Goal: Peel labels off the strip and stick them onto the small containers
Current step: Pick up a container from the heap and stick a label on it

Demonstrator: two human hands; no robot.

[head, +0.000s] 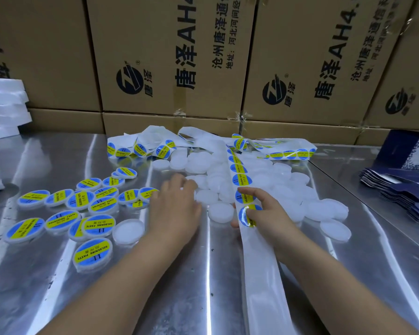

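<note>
A shiny metal table (pixel 203 274) carries a cluster of labelled containers (pixel 80 201) at the left, a heap of plain white containers (pixel 288 189) in the middle with a label strip (pixel 259 257) across it, and dark blue packets (pixel 402 192) stacked at the right.

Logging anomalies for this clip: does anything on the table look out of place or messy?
One unlabelled container sits among the labelled containers at left, and the label strip lies tangled at the back.
</note>
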